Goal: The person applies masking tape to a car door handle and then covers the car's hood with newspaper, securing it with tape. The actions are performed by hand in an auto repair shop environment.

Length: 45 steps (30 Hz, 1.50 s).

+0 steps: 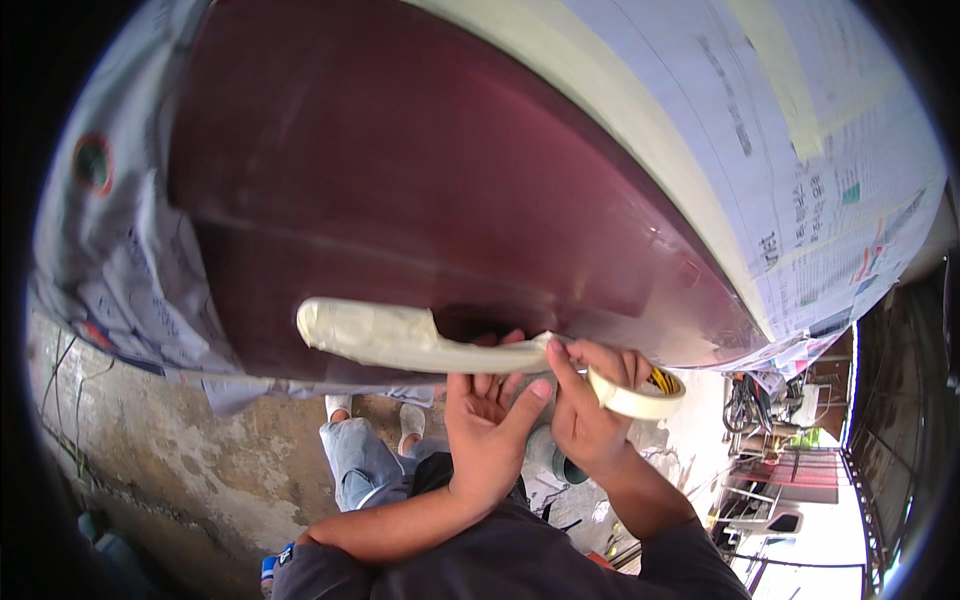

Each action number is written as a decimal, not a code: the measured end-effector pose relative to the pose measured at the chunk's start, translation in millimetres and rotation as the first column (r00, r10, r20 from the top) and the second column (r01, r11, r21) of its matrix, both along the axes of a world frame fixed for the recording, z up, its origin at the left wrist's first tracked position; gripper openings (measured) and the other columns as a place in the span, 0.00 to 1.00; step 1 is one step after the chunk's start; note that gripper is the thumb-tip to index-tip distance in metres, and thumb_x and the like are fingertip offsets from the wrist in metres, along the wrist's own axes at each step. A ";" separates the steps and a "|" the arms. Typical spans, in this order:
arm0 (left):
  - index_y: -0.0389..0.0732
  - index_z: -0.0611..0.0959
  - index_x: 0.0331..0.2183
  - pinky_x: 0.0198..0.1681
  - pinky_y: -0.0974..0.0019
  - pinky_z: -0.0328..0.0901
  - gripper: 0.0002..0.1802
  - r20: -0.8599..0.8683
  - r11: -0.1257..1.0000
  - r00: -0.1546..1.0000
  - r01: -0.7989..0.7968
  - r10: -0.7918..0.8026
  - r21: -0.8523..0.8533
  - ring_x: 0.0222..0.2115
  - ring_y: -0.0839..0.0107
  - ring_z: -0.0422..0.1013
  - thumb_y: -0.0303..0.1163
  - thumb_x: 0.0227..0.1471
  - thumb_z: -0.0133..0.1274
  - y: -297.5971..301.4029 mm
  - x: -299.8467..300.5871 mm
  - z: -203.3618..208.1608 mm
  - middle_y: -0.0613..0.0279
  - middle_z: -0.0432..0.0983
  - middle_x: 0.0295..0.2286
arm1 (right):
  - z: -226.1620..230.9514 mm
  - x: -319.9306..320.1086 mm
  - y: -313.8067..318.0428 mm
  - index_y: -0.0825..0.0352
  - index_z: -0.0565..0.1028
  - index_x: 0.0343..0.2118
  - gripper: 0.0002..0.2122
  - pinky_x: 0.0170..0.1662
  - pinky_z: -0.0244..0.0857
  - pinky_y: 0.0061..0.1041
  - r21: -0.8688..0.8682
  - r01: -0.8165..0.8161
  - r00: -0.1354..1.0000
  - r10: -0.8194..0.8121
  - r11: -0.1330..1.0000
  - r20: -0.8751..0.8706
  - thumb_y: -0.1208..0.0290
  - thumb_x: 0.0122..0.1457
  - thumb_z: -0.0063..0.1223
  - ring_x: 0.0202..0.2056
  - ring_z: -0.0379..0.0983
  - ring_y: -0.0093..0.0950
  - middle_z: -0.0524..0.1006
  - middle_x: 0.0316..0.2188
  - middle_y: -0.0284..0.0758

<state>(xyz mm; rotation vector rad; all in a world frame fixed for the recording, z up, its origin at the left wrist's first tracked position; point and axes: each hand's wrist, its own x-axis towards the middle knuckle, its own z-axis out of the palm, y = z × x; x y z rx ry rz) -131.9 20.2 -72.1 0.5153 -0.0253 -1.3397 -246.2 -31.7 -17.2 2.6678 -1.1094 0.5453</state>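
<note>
A door handle [390, 345] wrapped in cream masking tape stands out from a dark maroon car panel [420, 160]. My left hand [485, 425] is palm up below it, its fingers reaching behind the handle and some fingertips showing above. The left thumb stands apart. At the handle's right end my right hand [590, 410] presses a fingertip against the taped tip. A roll of masking tape [640, 400] hangs around the right hand's other fingers, which curl through its hole. The far side of those fingers is hidden.
Printed paper [820, 130], edged with masking tape, covers the upper right of the panel. More paper [130, 230] hangs at the left. Below are a stained concrete floor [220, 460] and legs in jeans [350, 455]. A motorcycle [745, 400] stands in the background at the right.
</note>
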 end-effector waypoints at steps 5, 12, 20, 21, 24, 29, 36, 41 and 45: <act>0.33 0.64 0.60 0.65 0.62 0.64 0.34 -0.140 0.988 0.978 0.152 -0.152 -0.010 0.60 0.64 0.68 0.12 0.55 0.59 -3.4 19.2 4.3 0.47 0.70 0.58 | -6.0 14.9 11.9 0.70 0.82 0.48 0.15 0.42 0.59 0.36 -0.069 0.100 0.995 -0.098 0.993 0.034 0.80 0.56 0.55 0.37 0.73 0.35 0.77 0.43 0.39; 0.37 0.64 0.63 0.64 0.63 0.62 0.40 0.050 0.954 0.960 0.278 -0.274 -0.114 0.63 0.66 0.64 0.12 0.53 0.61 -1.0 47.5 -8.3 0.51 0.63 0.63 | 18.1 30.2 8.5 0.61 0.82 0.48 0.19 0.46 0.57 0.38 0.087 0.244 0.969 -0.240 0.966 -0.052 0.75 0.50 0.62 0.41 0.70 0.33 0.73 0.42 0.34; 0.39 0.70 0.61 0.66 0.59 0.58 0.36 0.021 0.937 0.961 0.272 -0.274 -0.218 0.64 0.67 0.61 0.14 0.54 0.62 -5.1 42.5 -10.3 0.57 0.63 0.64 | 28.7 59.0 11.9 0.57 0.83 0.48 0.23 0.50 0.54 0.41 0.150 0.382 0.907 -0.338 0.912 -0.252 0.74 0.45 0.62 0.46 0.65 0.37 0.67 0.42 0.35; 0.39 0.71 0.61 0.65 0.60 0.59 0.35 0.028 0.942 0.971 0.235 -0.236 -0.240 0.63 0.67 0.62 0.14 0.54 0.62 -4.4 42.7 -10.7 0.57 0.64 0.64 | 31.4 58.0 11.6 0.56 0.83 0.48 0.23 0.50 0.54 0.41 0.147 0.389 0.898 -0.338 0.909 -0.282 0.75 0.45 0.61 0.47 0.65 0.37 0.66 0.42 0.36; 0.38 0.73 0.58 0.60 0.62 0.63 0.30 -0.089 0.959 0.959 0.258 -0.270 -0.121 0.59 0.68 0.67 0.15 0.55 0.62 1.3 38.7 -11.3 0.58 0.70 0.59 | 40.9 46.3 15.2 0.66 0.79 0.52 0.23 0.51 0.57 0.39 0.171 0.358 0.922 -0.318 0.918 -0.221 0.80 0.49 0.52 0.43 0.67 0.37 0.70 0.40 0.39; 0.33 0.78 0.49 0.54 0.64 0.72 0.18 0.051 0.966 0.967 0.242 -0.248 0.092 0.49 0.67 0.77 0.17 0.57 0.62 14.8 21.6 -6.3 0.57 0.80 0.44 | 38.8 14.4 48.1 0.73 0.65 0.63 0.31 0.42 0.66 0.36 0.229 0.287 0.912 -0.339 0.930 0.230 0.87 0.51 0.48 0.39 0.71 0.38 0.74 0.41 0.45; 0.29 0.86 0.35 0.44 0.70 0.74 0.06 0.266 0.979 0.946 0.203 -0.187 -0.032 0.39 0.71 0.80 0.24 0.59 0.63 -13.3 -15.7 -16.1 0.53 0.85 0.39 | 15.9 -48.1 101.8 0.69 0.65 0.64 0.33 0.42 0.67 0.35 0.459 0.191 0.876 -0.362 0.868 0.318 0.86 0.50 0.48 0.35 0.70 0.35 0.72 0.38 0.41; 0.34 0.89 0.37 0.44 0.70 0.73 0.06 0.706 0.930 0.699 0.324 -0.112 -0.173 0.39 0.73 0.81 0.26 0.58 0.65 0.0 -49.9 -32.5 0.54 0.86 0.38 | -1.5 -93.5 129.7 0.68 0.65 0.64 0.32 0.43 0.67 0.35 0.505 0.111 0.837 -0.354 0.856 0.417 0.85 0.52 0.50 0.36 0.70 0.36 0.72 0.37 0.40; 0.36 0.87 0.36 0.39 0.64 0.76 0.07 0.971 0.970 0.090 0.080 0.221 -0.228 0.35 0.63 0.83 0.26 0.53 0.66 -9.3 -38.5 -24.8 0.54 0.84 0.36 | -18.1 -118.5 143.2 0.68 0.66 0.63 0.29 0.42 0.68 0.33 0.577 0.045 0.800 -0.375 0.816 0.468 0.82 0.55 0.54 0.35 0.71 0.34 0.73 0.36 0.40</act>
